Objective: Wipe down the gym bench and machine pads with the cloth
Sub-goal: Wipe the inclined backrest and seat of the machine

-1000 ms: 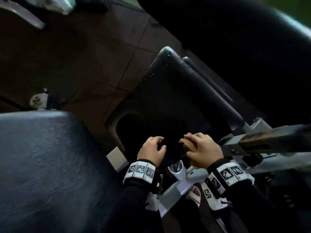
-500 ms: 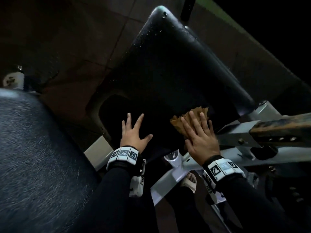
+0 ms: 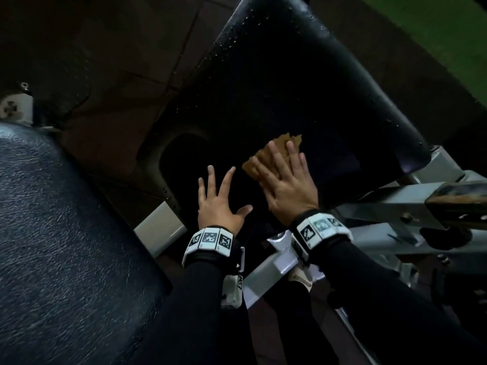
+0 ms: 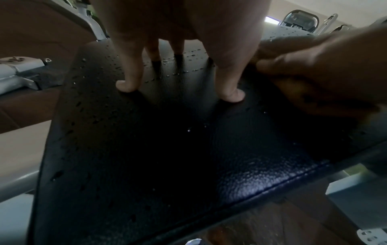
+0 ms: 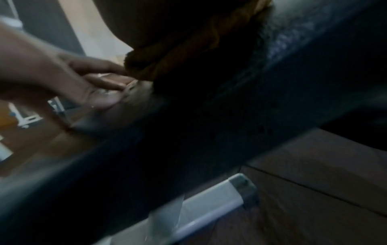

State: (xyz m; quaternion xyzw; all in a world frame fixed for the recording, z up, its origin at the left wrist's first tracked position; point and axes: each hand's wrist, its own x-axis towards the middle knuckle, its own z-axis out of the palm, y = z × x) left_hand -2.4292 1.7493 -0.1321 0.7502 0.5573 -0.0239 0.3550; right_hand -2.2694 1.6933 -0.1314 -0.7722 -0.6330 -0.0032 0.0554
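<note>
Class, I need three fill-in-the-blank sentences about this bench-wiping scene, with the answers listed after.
1. The right hand presses a brown ____ flat on the black pad.
2. The left hand rests on the pad with its fingers ____.
3. Small ____ of liquid dot the pad's surface.

Missing words: cloth; spread; drops

Spreads across 10 to 12 o'clock of the head view: brown tiled floor [image 3: 126,61], dark seams between tiles. Shows at 1 o'clock: green turf strip [image 3: 434,30]. Sits at 9 o'clock: bolted foot plate [image 3: 11,109], pale grey. Runs at 3 to 4 o'clock: grey metal frame [image 3: 390,206], topped by a rust-stained bar [image 3: 461,198]. Lies at 7 o'clock: white square tube [image 3: 163,227], capped at its end. Stands far off at 1 o'clock of the left wrist view: another machine [image 4: 301,19], blurred.
</note>
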